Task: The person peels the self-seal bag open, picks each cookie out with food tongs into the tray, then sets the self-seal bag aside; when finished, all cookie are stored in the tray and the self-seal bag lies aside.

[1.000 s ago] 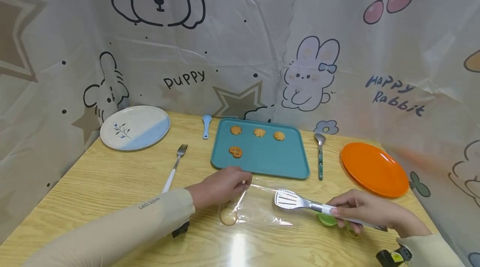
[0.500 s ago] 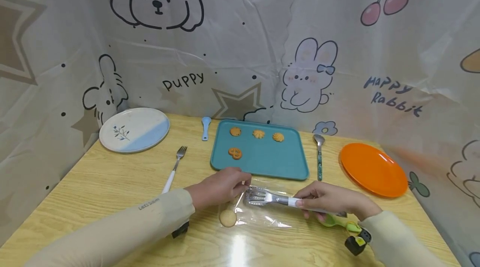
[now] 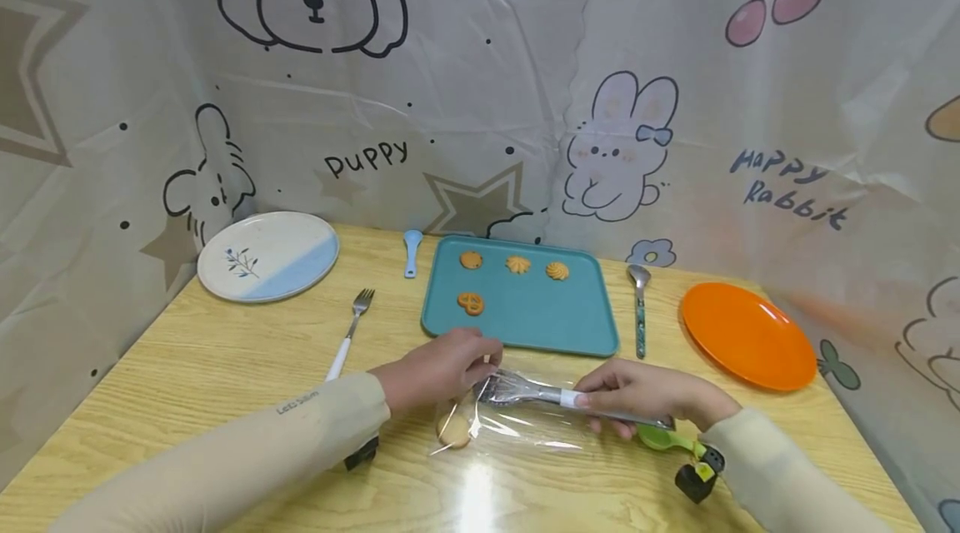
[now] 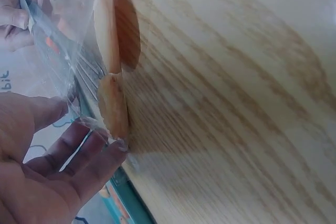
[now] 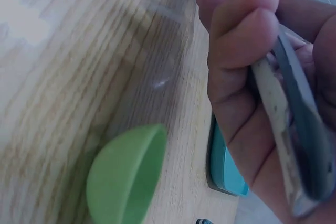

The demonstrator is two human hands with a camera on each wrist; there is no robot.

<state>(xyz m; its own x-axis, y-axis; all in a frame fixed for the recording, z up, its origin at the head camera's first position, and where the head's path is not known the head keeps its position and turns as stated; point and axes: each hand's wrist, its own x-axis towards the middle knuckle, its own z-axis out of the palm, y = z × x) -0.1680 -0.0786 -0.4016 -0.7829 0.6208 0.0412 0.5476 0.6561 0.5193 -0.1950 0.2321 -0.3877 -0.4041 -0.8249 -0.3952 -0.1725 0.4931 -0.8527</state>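
Observation:
My left hand (image 3: 444, 366) pinches the open edge of a clear plastic bag (image 3: 532, 430) lying on the table. My right hand (image 3: 645, 391) grips food tongs (image 3: 551, 394) by the white and metal handles, their bend showing in the right wrist view. The slotted tong heads reach into the bag beside the left fingers. A round cookie (image 3: 453, 430) lies at the bag's left end; the left wrist view shows this pale cookie (image 4: 107, 32) and a browner one (image 4: 113, 103) at the tong tips, near my fingertips. Partly under the right hand sits a green measuring spoon (image 3: 656, 437).
Behind the hands, a teal tray (image 3: 551, 312) bears several cookies. A fork (image 3: 350, 333), a blue spoon (image 3: 412, 254) and a white-and-blue plate (image 3: 270, 256) lie to the left. To the right are a patterned-handle spoon (image 3: 640, 308) and an orange plate (image 3: 748, 336).
My right hand has moved left with the tongs, and their heads have gone from above the bag into it. My left hand has stayed in place at the bag's edge.

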